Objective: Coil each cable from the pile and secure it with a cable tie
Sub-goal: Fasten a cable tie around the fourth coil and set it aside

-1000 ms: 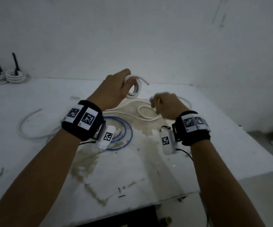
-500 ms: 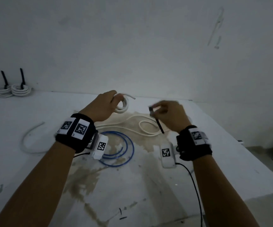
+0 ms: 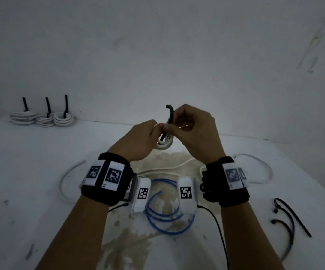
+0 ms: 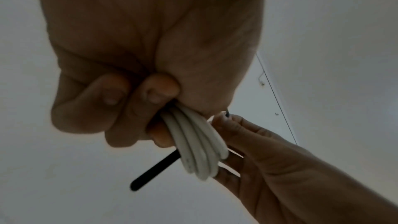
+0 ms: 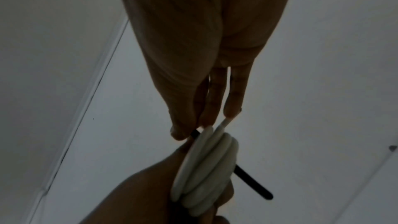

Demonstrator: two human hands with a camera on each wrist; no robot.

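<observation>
My left hand (image 3: 148, 131) grips a small white cable coil (image 3: 164, 145) in a fist above the table; the same white cable coil (image 4: 197, 146) shows bunched under its curled fingers in the left wrist view. My right hand (image 3: 179, 123) pinches a black cable tie (image 3: 169, 118) that passes through the coil (image 5: 206, 164), with the cable tie's free end (image 5: 254, 185) sticking out on the far side. A blue cable (image 3: 167, 221) and loose white cables (image 3: 68, 184) lie on the table below my wrists.
Three tied white coils (image 3: 42, 117) with upright black tie tails stand at the far left by the wall. Spare black cable ties (image 3: 288, 217) lie at the right near the table edge. Another white cable loop (image 3: 263, 168) lies right of my wrist. The white table (image 3: 40, 211) is stained in the middle.
My right hand has brought the black tie up to the coil and put it through. Both hands have risen and closed together; the camera view tilted down.
</observation>
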